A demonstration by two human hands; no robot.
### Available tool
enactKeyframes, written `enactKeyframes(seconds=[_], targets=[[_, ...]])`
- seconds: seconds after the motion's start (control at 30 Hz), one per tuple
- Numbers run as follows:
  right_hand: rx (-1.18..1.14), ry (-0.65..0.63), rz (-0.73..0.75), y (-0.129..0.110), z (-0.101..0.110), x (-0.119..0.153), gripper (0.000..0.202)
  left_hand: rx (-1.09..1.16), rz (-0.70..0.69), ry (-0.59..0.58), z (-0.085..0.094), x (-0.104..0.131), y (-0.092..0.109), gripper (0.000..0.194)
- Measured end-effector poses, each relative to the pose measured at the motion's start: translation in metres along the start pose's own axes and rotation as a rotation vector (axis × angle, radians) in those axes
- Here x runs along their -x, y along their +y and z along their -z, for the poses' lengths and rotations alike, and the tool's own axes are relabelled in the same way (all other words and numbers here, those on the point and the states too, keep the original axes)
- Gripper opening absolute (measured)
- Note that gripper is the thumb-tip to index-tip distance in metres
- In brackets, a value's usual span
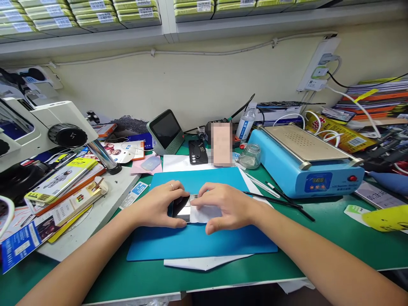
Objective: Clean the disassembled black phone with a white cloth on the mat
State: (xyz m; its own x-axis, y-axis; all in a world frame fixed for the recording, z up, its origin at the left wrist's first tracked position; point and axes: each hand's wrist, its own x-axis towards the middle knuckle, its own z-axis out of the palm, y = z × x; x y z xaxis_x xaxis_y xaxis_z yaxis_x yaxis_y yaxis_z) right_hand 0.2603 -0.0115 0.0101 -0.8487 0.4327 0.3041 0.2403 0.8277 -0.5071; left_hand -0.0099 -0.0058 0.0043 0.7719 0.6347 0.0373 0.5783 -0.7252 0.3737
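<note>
My left hand [165, 204] grips the left end of a flat phone [181, 210] lying on a blue mat [204, 242], fingers along its far edge and thumb at its near edge. Part of the phone looks glossy black, another part silvery. A thin white sheet [205, 213] covers its right part; whether it is paper or cloth I cannot tell. Over this sheet rests my right hand [225, 208], index finger touching near the phone's middle and thumb spread apart near the sheet's front edge. The rest of the phone's right side is hidden.
A blue heating machine [306, 165] stands at the right, with a glass jar [250, 156] beside it. Thin black sticks [287, 203] lie right of the mat. A microscope stand [105, 157] and piled packages [60, 180] occupy the left. A small display [165, 131] stands behind.
</note>
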Motion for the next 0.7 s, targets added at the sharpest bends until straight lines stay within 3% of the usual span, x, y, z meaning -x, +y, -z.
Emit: enactKeyframes(seconds=[0.1, 0.27, 0.43, 0.6, 0.7], targets=[[0.019, 0.019, -0.012, 0.0015, -0.0025, -0.0002, 0.070, 0.000, 0.001, -0.001, 0.0009, 0.0003, 0.0010, 0.063], [0.069, -0.075, 0.072, -0.0036, -0.0075, -0.0054, 0.057, 0.025, 0.016, -0.001, 0.0019, -0.0008, 0.0043, 0.057], [0.160, -0.004, 0.005, -0.0031, -0.0032, -0.0019, 0.058, 0.008, 0.007, -0.006, 0.0010, -0.0004, 0.0027, 0.063], [0.118, -0.089, 0.071, -0.0061, -0.0063, -0.0081, 0.058, 0.012, -0.009, 0.011, 0.0004, 0.0001, 0.0002, 0.060], [0.170, -0.083, 0.034, -0.0055, -0.0034, -0.0075, 0.059, 0.003, -0.012, 0.014, 0.0010, -0.0003, 0.0007, 0.059]])
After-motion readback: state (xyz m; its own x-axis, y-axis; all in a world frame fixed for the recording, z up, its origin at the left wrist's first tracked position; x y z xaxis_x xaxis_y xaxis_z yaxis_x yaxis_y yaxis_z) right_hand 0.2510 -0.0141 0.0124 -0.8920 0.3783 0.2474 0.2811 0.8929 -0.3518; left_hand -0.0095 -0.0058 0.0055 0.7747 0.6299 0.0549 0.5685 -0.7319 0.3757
